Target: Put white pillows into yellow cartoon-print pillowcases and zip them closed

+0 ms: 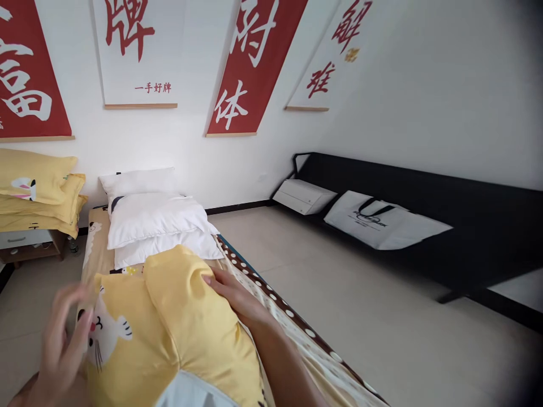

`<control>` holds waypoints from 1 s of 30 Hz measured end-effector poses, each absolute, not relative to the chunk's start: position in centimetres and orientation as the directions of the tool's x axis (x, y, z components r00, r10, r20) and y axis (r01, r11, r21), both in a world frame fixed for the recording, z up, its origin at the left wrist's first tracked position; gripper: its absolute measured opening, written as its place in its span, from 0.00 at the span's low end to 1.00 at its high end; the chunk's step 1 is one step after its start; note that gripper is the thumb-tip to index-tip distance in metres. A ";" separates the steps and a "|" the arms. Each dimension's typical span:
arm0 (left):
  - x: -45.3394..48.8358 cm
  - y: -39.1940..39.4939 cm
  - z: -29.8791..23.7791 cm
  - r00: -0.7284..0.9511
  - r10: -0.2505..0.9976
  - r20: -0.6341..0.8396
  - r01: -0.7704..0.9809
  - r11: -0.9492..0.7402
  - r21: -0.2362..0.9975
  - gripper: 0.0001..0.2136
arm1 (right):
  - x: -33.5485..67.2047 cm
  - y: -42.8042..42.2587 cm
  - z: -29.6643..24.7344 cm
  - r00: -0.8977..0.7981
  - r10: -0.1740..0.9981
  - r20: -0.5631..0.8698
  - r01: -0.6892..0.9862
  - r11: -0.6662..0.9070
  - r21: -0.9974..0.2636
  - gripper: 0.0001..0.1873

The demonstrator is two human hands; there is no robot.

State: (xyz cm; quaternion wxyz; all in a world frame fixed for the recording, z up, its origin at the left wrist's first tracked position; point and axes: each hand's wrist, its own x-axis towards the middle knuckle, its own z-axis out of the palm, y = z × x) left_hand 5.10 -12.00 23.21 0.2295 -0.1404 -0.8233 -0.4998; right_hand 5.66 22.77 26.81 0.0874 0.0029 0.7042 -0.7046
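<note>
A shiny yellow pillowcase (pixel 186 305) with a white cartoon animal print lies in front of me over the bed. Its right part is folded over and puffed up; whether a pillow fills it I cannot tell. My right hand (pixel 231 291) grips its upper right edge, with the fingertips pressed into the cloth. Beside the left edge, my left hand (pixel 63 333) is slightly blurred, with thumb and fingers apart and nothing visible between them. A pale grey-white cloth (pixel 193 390) shows under the pillowcase at the bottom.
White pillows (pixel 156 217) are stacked at the bed's head. Yellow pillows (pixel 38 192) lie piled on a small drawer cabinet (pixel 25 238) at left. Along the right stands a black folding frame (pixel 424 198) holding a white box (pixel 303 196) and a white bag (pixel 373 223). Scrolls (pixel 258 68) hang on the wall.
</note>
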 end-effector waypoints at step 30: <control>4.5 -12.8 27.3 -0.987 0.158 -0.012 0.015 0.171 0.985 0.19 | 14.4 28.1 31.1 -0.403 0.729 0.553 -0.200 0.519 -0.831 0.17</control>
